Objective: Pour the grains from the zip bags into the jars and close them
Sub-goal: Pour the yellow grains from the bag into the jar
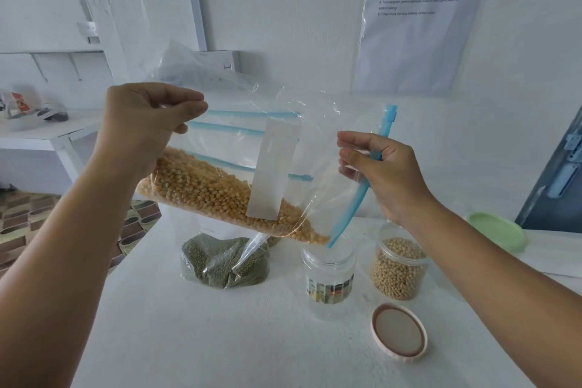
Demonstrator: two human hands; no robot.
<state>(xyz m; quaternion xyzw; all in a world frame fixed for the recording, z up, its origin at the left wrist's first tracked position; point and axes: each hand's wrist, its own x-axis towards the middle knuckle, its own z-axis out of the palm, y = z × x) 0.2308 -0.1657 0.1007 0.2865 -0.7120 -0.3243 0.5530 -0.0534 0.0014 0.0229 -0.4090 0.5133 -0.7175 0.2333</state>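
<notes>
I hold a clear zip bag of yellow corn kernels [204, 186] tilted above the table, its blue zip mouth pointing down to the right. My left hand [151, 116] pinches the bag's raised bottom end. My right hand [378, 170] pinches the bag by the blue zip strip. The lower corner of the mouth hangs just over an empty clear jar [329, 277] with a picture label. Kernels lie bunched near that corner. A pink lid [399, 335] lies upside down in front of the jar. A second clear jar [398, 264] to the right holds soybeans and has no lid on.
A zip bag of green mung beans [225, 261] lies on the white table [189, 340] behind the jars to the left. A green lid [499, 230] rests at the far right. A printed sheet [422, 19] hangs on the wall. The table's left edge drops to a patterned floor.
</notes>
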